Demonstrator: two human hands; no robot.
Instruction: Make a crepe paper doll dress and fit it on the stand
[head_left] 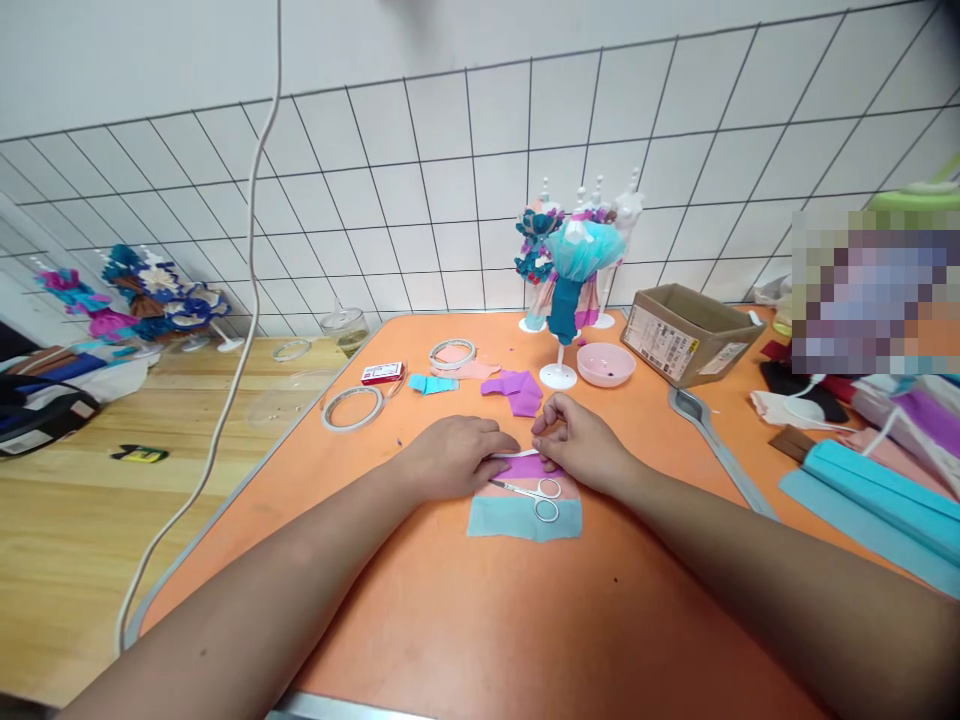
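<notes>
Purple strip: (519,467) just beyond the scissors (534,494), between the two hands; flat on the orange bench (525,610); partly covered by fingers
Long axis: side to side, running from one hand to the other; a white strip (517,454) follows its far edge
Left hand: (461,455) beyond and left of the scissors, palm down, fingers together over the purple strip's left end; whether it pinches the strip, I cannot tell
Right hand: (579,440) beyond and right of the scissors, fingers curled narrow at the purple strip's right end; a firm grip cannot be told
Nearer hand: neither; both reach the purple strip
Under the scissors: pink strip (568,489) and blue strip (499,520); the blue lies nearest the wearer
Bowl: (606,365) beyond and right of the scissors; a small dark speck inside
Carton: (664,345) farther right of the scissors than the bowl; open-topped; contents hidden
Jar: (344,325) far left of the scissors and beyond; something in it, too unclear to name
</notes>
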